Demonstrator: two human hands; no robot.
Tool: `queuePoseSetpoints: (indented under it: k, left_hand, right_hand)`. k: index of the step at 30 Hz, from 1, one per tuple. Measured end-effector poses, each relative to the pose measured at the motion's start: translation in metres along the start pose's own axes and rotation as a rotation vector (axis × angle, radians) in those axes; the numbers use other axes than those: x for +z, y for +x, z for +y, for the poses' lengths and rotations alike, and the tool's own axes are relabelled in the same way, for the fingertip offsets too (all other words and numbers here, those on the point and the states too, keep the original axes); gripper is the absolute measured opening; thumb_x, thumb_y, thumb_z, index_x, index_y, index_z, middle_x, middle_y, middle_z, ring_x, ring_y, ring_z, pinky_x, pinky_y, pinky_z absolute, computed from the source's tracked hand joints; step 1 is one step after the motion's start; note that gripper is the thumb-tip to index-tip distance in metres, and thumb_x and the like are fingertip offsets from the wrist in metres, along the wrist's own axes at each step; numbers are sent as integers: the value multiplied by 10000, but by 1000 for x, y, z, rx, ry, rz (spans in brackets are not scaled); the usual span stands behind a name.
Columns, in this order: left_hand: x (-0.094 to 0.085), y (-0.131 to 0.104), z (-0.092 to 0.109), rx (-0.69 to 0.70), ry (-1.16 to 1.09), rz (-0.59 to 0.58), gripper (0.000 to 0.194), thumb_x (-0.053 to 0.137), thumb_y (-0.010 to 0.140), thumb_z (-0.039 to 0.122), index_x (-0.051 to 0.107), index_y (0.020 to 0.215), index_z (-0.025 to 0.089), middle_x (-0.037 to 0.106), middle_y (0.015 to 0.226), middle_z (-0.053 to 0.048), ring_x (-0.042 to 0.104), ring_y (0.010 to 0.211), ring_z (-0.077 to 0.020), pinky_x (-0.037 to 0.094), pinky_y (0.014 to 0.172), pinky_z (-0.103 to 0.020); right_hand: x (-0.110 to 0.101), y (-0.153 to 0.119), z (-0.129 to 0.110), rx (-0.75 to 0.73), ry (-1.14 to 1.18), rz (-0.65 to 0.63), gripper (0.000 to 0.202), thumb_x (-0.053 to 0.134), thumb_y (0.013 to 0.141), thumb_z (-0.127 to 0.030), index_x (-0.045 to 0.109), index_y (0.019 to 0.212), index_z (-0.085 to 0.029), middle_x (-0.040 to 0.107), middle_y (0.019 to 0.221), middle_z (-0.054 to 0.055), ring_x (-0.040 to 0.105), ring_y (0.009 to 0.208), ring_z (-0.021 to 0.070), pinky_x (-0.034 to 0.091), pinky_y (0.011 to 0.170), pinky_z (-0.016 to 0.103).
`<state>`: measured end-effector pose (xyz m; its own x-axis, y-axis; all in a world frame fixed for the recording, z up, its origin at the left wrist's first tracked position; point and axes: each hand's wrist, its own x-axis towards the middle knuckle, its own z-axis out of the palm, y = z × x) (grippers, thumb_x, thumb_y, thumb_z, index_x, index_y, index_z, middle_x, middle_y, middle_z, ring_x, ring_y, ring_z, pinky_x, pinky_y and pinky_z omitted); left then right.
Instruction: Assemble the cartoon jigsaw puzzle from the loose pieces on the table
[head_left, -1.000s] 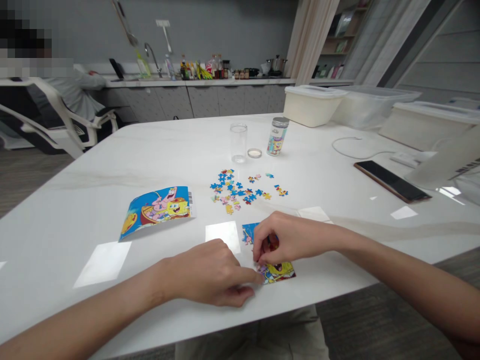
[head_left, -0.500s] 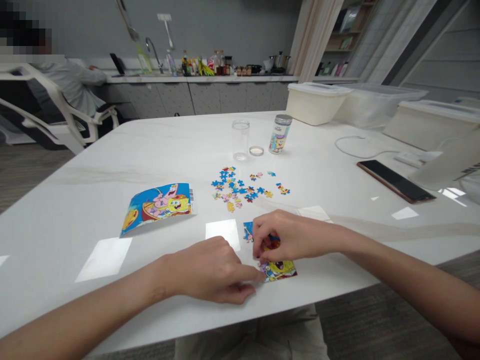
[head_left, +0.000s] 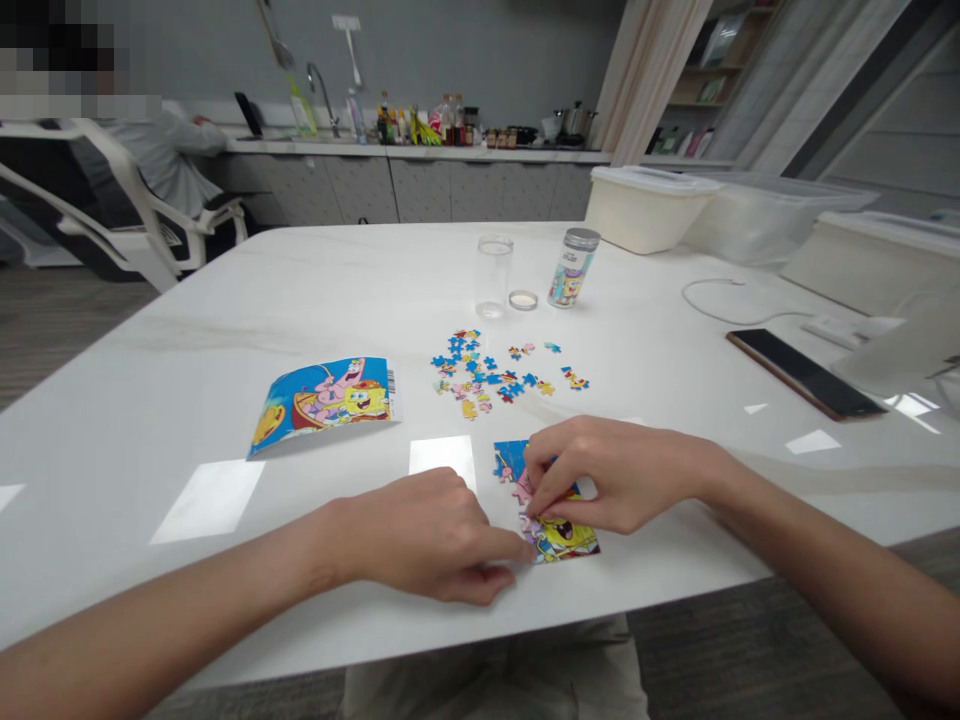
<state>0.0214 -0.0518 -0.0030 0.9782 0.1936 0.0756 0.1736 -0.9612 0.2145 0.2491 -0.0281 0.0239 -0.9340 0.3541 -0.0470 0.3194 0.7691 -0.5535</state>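
Note:
A partly joined jigsaw puzzle (head_left: 568, 540) with a yellow cartoon face and blue background lies flat near the table's front edge. My right hand (head_left: 600, 470) is over it, thumb and fingertips pinched at the puzzle's left side on a puzzle piece (head_left: 531, 523) that is mostly hidden. My left hand (head_left: 435, 540) rests on the table, its index finger stretched out to touch the lower left edge of the puzzle, the other fingers loosely curled. Beyond the hands lie several loose puzzle pieces (head_left: 491, 378). A curved picture sheet (head_left: 322, 402) of the cartoon lies to the left.
Behind the pieces stand a clear jar (head_left: 493, 280), its lid (head_left: 523, 300) and a printed can (head_left: 574, 268). A phone (head_left: 804, 372), a white cable (head_left: 712, 315) and plastic bins (head_left: 652, 212) are on the right. A person (head_left: 169, 155) sits at the far left.
My right hand has shifted slightly, uncovering more of the puzzle's left edge, and stays pinched. My left index finger keeps touching the puzzle. The camera view has turned a little left.

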Motion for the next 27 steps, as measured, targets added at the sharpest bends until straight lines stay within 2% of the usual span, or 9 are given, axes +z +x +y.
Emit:
queuePoseSetpoints:
  k: [8, 14, 22, 27]
  left_hand:
    - [0, 0, 1, 8, 16, 36, 234, 612, 812, 215, 648, 1042, 236, 641, 531, 49, 540, 422, -124, 289, 396, -244]
    - [3, -1, -1, 14, -4, 76, 193, 596, 824, 217, 640, 1012, 230, 641, 533, 48, 554, 431, -127, 316, 404, -247]
    - [2, -1, 0, 2, -6, 49, 203, 611, 813, 213, 649, 1011, 232, 655, 547, 43, 564, 446, -130, 327, 421, -246]
    - [2, -1, 0, -3, -16, 72, 198, 603, 814, 207, 645, 1004, 238, 650, 544, 48, 552, 440, -125, 326, 416, -245]
  right_hand:
    - [0, -1, 0, 9, -74, 11, 195, 567, 831, -132, 727, 928, -186, 667, 842, 50, 585, 765, 151, 416, 674, 259]
    - [1, 1, -4, 21, -80, -12, 160, 614, 836, -217, 693, 969, -177, 647, 856, 50, 583, 785, 160, 417, 678, 261]
    - [2, 4, -5, 22, -73, -19, 122, 613, 816, -181, 668, 924, -167, 619, 821, 36, 564, 783, 157, 409, 682, 262]
    - [3, 5, -6, 51, -15, -15, 87, 623, 787, -166, 632, 874, -159, 601, 776, 19, 526, 701, 136, 405, 639, 253]
